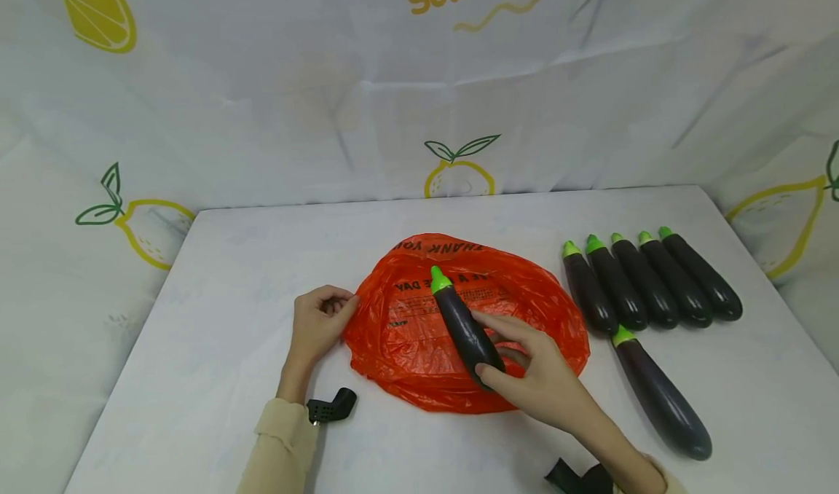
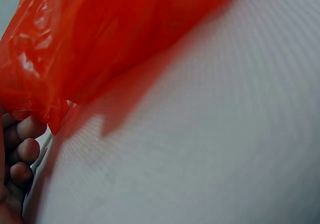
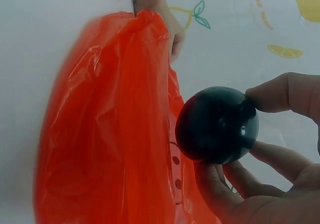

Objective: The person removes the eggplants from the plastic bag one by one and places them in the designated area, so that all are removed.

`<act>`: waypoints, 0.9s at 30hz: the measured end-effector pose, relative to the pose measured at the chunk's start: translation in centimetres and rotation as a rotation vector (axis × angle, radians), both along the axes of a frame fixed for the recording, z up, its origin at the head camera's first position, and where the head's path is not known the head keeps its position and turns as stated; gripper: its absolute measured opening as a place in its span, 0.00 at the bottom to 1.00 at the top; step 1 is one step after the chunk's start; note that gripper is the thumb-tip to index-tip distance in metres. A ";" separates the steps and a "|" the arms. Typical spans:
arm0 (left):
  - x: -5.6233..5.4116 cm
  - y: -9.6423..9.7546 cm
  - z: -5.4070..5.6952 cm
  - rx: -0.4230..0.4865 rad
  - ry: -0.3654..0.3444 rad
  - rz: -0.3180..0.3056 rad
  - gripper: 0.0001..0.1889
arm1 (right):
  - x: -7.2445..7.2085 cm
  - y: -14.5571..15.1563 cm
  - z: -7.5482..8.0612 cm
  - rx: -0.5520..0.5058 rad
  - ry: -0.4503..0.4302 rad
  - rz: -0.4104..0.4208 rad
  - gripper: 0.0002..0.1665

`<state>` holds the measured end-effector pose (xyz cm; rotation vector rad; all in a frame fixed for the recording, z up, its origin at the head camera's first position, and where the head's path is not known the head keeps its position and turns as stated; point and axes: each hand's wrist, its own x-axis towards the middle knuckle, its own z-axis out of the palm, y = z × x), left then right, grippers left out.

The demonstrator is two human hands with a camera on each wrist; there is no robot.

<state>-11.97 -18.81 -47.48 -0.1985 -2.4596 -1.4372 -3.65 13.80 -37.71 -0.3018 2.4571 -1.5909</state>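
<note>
A red plastic bag [image 1: 419,363] lies with its mouth spread wide on the white table, black print showing inside. At its left rim my left hand [image 1: 321,319] pinches the edge; in the left wrist view the fingers [image 2: 29,151] are curled beside the gathered plastic. My right hand [image 1: 534,370] holds an eggplant [image 1: 462,326] near its thick end, over the bag's opening, its green cap pointing away from me. In the right wrist view the eggplant's round dark end [image 3: 217,126] faces the camera, with thumb and fingers around it.
To the right of the bag, several eggplants [image 1: 645,283] lie side by side in a row, caps toward the back. One more eggplant [image 1: 662,399] lies nearer, its cap touching the row. A white cloth with lemon drawings [image 1: 459,177] hangs behind the table.
</note>
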 end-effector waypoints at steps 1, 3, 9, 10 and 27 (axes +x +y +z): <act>0.0 0.0 0.0 0.000 0.003 0.000 0.03 | 0.1 0.2 0.1 0.006 0.006 -0.003 0.35; 0.0 0.0 -0.1 0.000 0.006 0.001 0.03 | 0.3 0.7 0.2 0.021 0.012 -0.010 0.35; 0.1 0.0 0.1 0.005 -0.002 -0.003 0.02 | 0.9 2.0 0.3 0.078 0.020 -0.037 0.37; 0.1 0.0 0.1 0.005 -0.002 -0.005 0.02 | 1.0 2.3 0.3 0.092 0.020 -0.045 0.37; 0.1 0.0 0.0 0.016 0.000 -0.007 0.02 | 2.6 7.5 -0.6 0.259 0.118 -0.142 0.40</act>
